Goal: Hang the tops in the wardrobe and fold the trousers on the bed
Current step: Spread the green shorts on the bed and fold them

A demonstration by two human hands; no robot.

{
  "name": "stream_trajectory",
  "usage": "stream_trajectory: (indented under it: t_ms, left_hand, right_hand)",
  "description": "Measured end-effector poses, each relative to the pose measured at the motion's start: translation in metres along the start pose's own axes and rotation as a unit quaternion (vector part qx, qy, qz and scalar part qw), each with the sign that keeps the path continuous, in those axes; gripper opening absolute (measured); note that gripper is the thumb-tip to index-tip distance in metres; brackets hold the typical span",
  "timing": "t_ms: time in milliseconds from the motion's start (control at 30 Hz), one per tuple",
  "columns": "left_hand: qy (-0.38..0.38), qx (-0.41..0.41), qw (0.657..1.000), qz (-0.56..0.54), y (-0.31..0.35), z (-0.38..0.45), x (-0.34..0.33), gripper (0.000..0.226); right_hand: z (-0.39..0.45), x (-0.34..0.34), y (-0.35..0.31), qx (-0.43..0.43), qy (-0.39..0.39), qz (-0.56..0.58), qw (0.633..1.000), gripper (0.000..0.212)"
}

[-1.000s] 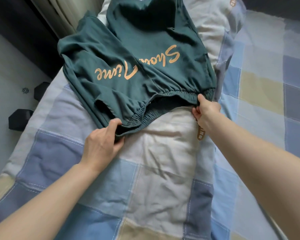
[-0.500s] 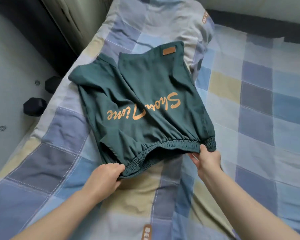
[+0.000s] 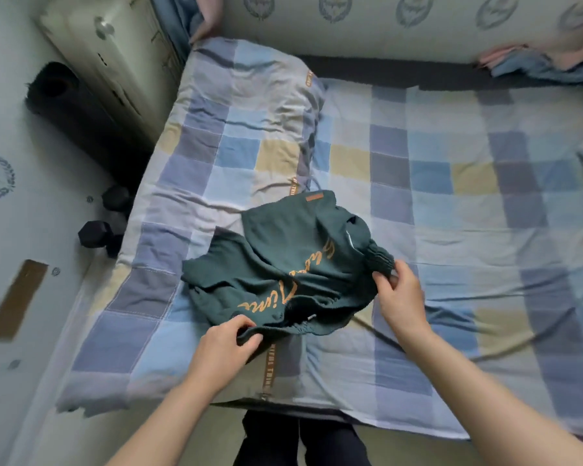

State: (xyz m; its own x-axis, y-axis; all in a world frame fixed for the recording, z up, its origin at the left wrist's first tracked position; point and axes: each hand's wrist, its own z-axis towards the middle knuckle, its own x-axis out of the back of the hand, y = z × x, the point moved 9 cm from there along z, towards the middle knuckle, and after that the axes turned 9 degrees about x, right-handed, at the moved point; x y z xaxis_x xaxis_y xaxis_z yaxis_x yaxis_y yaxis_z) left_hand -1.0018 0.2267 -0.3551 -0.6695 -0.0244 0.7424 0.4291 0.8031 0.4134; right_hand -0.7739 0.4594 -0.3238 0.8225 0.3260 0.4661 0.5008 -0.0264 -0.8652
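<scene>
Dark green trousers [image 3: 276, 260] with orange script lettering and an elastic waistband lie bunched near the front edge of the bed [image 3: 451, 203], which has a checked blue, grey and yellow cover. My left hand [image 3: 226, 341] pinches the near part of the waistband. Farther right, my right hand [image 3: 401, 294] grips the other end of the waistband, lifted and turned up to the right. A small brown label shows on the trousers' far edge.
A pillow [image 3: 249, 105] in the same checked cloth lies at the bed's far left. Pink and blue clothes [image 3: 539, 62] lie along the wall at the back right. On the floor to the left are black dumbbells [image 3: 101, 227], a dark rolled mat [image 3: 81, 119] and a white radiator [image 3: 115, 55].
The trousers have been drawn toward the bed's front edge and have bunched up. My right hand has swung its end of the waistband up and to the right. The view has pulled back.
</scene>
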Motion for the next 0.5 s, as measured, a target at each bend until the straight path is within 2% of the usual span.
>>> stream_trajectory:
  t_ms: [67,133,200,267,333,367,433,500]
  left_hand:
    - [-0.047,-0.019,0.998,-0.029,0.03,-0.032,0.003,0.014]
    - [-0.116,-0.016,0.991,-0.066,0.058,-0.063,0.007,0.021]
    - [-0.196,0.008,0.977,-0.08,0.081,-0.08,0.011,0.032]
    - [-0.271,0.034,0.957,-0.094,0.105,-0.095,0.023,0.034]
    - [-0.266,0.027,0.951,-0.153,0.134,-0.099,0.053,0.031]
    - [-0.231,0.01,0.953,-0.193,0.148,-0.099,0.076,0.03]
    - [-0.138,-0.075,0.96,-0.233,0.18,-0.107,0.13,0.035]
    - [-0.122,-0.191,0.938,-0.263,0.212,-0.125,0.166,0.036]
  right_hand:
    - [-0.024,0.02,-0.046,0.075,-0.015,-0.048,0.996,0.01]
    - [-0.054,0.037,-0.088,0.12,-0.018,-0.046,0.992,0.007]
    - [-0.077,0.049,-0.126,0.153,-0.022,-0.014,0.988,0.007]
    - [-0.097,0.062,-0.161,0.17,-0.02,0.023,0.985,0.008]
    - [-0.108,0.069,-0.189,0.178,-0.029,0.05,0.982,0.01]
    - [-0.113,0.071,-0.202,0.181,-0.039,0.059,0.981,0.011]
    - [-0.129,0.075,-0.225,0.185,-0.06,0.063,0.979,0.012]
    - [-0.14,0.08,-0.24,0.194,-0.073,0.066,0.976,0.012]
